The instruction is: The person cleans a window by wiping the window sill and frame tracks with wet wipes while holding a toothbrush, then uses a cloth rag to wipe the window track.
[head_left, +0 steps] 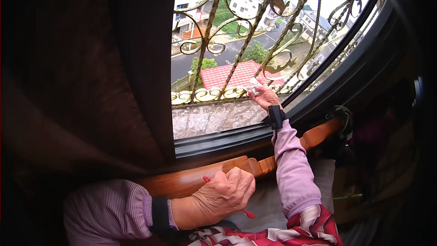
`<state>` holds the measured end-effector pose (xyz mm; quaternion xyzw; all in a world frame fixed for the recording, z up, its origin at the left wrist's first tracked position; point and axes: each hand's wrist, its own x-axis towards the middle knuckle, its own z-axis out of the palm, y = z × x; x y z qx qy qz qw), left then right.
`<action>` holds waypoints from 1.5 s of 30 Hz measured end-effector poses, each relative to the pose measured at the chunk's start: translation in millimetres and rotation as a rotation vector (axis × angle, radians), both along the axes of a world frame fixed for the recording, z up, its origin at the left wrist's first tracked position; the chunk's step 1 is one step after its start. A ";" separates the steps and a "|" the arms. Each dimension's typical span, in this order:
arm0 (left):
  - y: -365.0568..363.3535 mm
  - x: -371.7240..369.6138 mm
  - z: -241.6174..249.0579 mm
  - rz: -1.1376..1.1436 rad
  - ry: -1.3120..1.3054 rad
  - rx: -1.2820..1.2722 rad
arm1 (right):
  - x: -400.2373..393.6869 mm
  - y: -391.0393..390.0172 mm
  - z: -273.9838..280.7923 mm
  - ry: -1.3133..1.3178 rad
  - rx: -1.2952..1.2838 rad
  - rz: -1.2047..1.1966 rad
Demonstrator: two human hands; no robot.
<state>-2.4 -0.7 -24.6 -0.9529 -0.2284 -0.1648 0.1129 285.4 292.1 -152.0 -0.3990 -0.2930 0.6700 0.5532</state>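
Here a small white cloth (253,85) sits bunched in the right hand (264,95), fingers pinched around it, pressed against the window pane (214,118) at its lower right, far from the body. A black band (276,116) wraps that wrist, and a lilac sleeve (293,173) runs back toward the viewer. Nearer and to the left, the left hand (225,193) is curled into a fist on a wooden rail (182,182) below the window, clenched on a thin red stick (207,179) whose ends poke out on either side. Left of the pane hangs a dark curtain (145,64). Beyond the glass stand a scrolled iron grille (273,4) and, well below, a red roof (227,74).
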 end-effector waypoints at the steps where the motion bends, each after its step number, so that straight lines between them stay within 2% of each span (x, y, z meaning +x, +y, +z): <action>1: -0.1 -0.4 -0.6 -0.003 0.000 -0.003 | -2.8 -1.4 3.8 -0.018 -0.009 0.040; 4: 0.3 -1.0 -3.0 -0.004 -0.022 -0.027 | -5.7 9.6 8.9 -0.082 -0.003 0.152; 7: -0.8 -0.2 -6.5 0.003 -0.045 -0.031 | -22.3 18.1 42.8 -0.070 -0.096 0.182; 11: -1.1 -0.1 -5.2 -0.001 -0.050 -0.066 | -40.4 49.9 59.9 -0.542 0.069 0.114; 13: -1.9 -0.3 -5.5 0.018 -0.037 -0.046 | -43.4 66.5 58.7 -0.594 0.185 0.155; 14: -1.9 -0.4 -6.7 0.012 -0.051 -0.049 | -46.4 75.1 56.5 -0.618 0.190 0.075; 15: -1.5 -0.4 -8.0 0.008 -0.066 -0.051 | -52.2 88.3 59.0 -0.833 0.264 0.130; 17: 0.1 -0.7 -9.2 0.006 -0.093 -0.046 | -49.2 95.0 57.2 -0.676 0.280 0.119; 18: 0.0 -0.8 -8.7 0.008 -0.106 -0.043 | -43.6 112.8 57.8 -0.882 0.282 0.180; 19: -0.9 0.0 -9.6 0.012 -0.117 -0.037 | -39.8 119.0 58.0 -0.972 0.302 0.187; 23: -1.6 2.8 -12.8 0.031 -0.113 -0.027 | -28.3 140.7 53.7 -1.157 0.379 0.155; 28: -4.9 1.6 -5.6 0.089 -0.236 0.068 | -12.6 159.4 50.5 -1.296 0.415 0.121; 31: -6.5 4.3 -8.8 0.087 -0.255 -0.045 | -10.4 168.8 48.2 -1.352 0.442 0.102; 35: -3.7 2.9 -8.7 0.078 -0.168 -0.040 | -11.4 179.2 49.7 -1.428 0.492 0.085; 38: -3.6 5.7 -13.4 0.045 -0.215 -0.162 | -16.7 185.5 45.4 -1.497 0.547 0.055; 45: -0.3 7.6 -14.1 0.066 -0.169 0.011 | -35.9 208.8 29.0 -1.665 0.763 -0.060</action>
